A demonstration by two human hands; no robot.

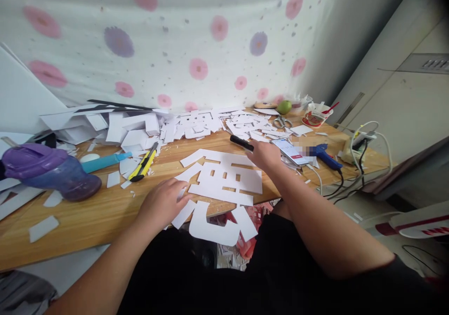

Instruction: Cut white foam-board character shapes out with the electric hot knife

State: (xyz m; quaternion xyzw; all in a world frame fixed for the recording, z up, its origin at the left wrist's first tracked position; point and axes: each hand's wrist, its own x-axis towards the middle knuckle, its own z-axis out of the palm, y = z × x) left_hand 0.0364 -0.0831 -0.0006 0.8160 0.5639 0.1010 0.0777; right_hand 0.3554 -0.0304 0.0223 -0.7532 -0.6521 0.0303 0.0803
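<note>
A large white cut-out character [217, 198] with small square openings lies at the table's front, its lower part overhanging the edge. My left hand [163, 205] rests at its left side, fingers apart, thumb and fingertips by the lower left strokes; whether they press on it I cannot tell. Above its right side, my right hand [265, 156] is closed around a slim black pen-shaped tool [241, 142] that points left. Its exact kind is unclear. A phone [289, 152] lies just right of that hand. A yellow and black utility knife [143, 163] rests left of the cut-out.
White scraps [196, 123] pile along the back. A purple bottle [52, 170] lies at left beside a blue tube [105, 162]. Scissors [282, 122], a paper cup [315, 116], a green fruit [284, 106] and a blue glue gun [328, 157] with cables occupy the right.
</note>
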